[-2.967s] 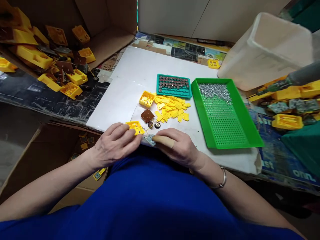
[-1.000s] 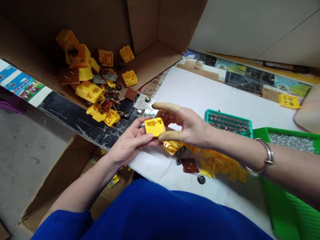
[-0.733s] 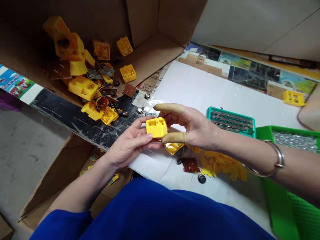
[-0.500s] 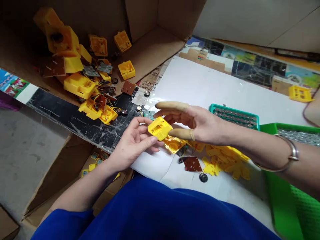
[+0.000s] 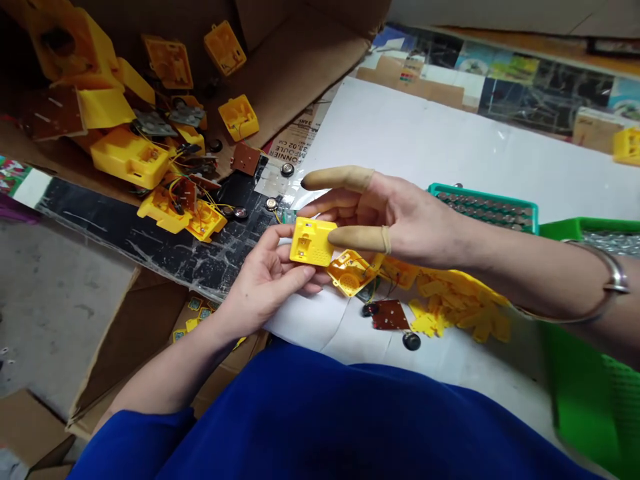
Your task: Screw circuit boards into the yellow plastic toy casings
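Observation:
My left hand [image 5: 273, 283] holds a small yellow plastic casing [image 5: 311, 250] by its left and lower edges, thumb in front and fingers behind. The casing's face shows a recessed slot with metal contacts and a patch of small holes. From the right, my right hand [image 5: 363, 217] grips its edge, thumb over the front and some fingers partly hidden behind. Tan finger covers are on that thumb and the outstretched index finger. Just below lies an open yellow casing [image 5: 354, 273] with thin wires. Near it are a brown circuit board [image 5: 390, 315] and a round black part [image 5: 411, 341].
At left, a cardboard box [image 5: 285, 80] holds several yellow casings [image 5: 133, 157], boards and wires. Small yellow pieces [image 5: 463, 303] are heaped at right, before a teal tray [image 5: 485, 208] and a green basket [image 5: 565, 320]. Below the table's left edge stands another cardboard box [image 5: 115, 353].
The casing has turned to sit more squarely, with its slotted face toward me. My right thumb has moved up along its right edge. The view has shifted slightly.

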### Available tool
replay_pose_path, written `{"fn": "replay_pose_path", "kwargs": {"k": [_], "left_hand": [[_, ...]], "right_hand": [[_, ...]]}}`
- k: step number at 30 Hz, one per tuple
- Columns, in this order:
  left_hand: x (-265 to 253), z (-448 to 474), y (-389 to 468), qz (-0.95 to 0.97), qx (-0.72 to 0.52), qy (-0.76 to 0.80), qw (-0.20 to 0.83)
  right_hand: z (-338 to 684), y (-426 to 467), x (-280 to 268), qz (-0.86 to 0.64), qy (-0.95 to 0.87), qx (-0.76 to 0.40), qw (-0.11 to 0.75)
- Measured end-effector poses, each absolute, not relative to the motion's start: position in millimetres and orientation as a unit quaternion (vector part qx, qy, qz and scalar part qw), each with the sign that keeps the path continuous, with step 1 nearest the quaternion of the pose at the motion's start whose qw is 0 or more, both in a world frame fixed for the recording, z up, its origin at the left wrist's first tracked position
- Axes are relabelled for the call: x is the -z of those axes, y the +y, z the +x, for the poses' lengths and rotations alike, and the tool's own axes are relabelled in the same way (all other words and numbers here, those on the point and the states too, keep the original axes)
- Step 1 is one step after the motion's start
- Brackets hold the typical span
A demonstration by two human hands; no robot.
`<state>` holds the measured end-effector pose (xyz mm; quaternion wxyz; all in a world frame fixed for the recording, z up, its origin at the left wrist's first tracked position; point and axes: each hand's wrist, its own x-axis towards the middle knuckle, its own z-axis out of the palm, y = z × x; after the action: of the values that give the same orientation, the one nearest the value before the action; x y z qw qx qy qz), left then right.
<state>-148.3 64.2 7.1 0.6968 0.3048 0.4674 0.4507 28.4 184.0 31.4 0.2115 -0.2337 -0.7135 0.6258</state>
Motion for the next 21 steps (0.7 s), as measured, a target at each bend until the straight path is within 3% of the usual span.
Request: {"fn": "replay_pose_path", "kwargs": {"k": [13,21], "left_hand": [[-6.6,-146.7,66.0,0.335,-0.442,0.477,0.682],[7.0,-148.7,63.8,0.426,-0.473,0.455,0.623]], "right_hand": [[31.2,179.4,-35.0,-0.172,-0.742,-0.619,0.194],[38.5,158.2,-65.8,-0.219,-0.699,-0.607,0.309]]}}
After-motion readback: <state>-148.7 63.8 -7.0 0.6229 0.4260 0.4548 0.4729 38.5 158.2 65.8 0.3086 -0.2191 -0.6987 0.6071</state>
